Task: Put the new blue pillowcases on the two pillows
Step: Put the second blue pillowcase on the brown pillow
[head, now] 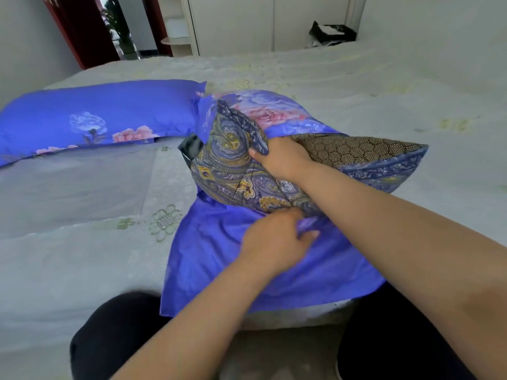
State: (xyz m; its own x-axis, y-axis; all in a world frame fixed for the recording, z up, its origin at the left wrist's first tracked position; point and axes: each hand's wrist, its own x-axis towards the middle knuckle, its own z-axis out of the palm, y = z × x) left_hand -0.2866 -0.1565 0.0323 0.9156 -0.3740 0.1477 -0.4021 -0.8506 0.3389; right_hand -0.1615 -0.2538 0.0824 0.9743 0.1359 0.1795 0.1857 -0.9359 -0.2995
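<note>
head view: a paisley-patterned pillow in blue, grey and yellow is seen lying on the near edge of a pale bed, with a brown honeycomb-patterned panel showing along its right side. a blue floral pillowcase is spread beneath and behind it; its plain blue part lies flat toward the viewer and overhangs the bed edge, while its flowered part rises behind the pillow. the pillow is only partly inside this case, most of its patterned cover being exposed. the right hand is laid on top of the pillow, its fingers curled round a raised fold of the paisley fabric, which is gripped. the left hand is placed at the pillow's near edge, where a bit of the blue pillowcase is pinched between thumb and fingers. a second pillow, already covered in the same blue floral fabric, is seen lying to the left, farther up the bed and just beside the first. a small dark object is visible between the two pillows; what it is cannot be told. dark-clothed knees are seen at the bottom. a black bag sits beyond the bed by white cupboards.
</note>
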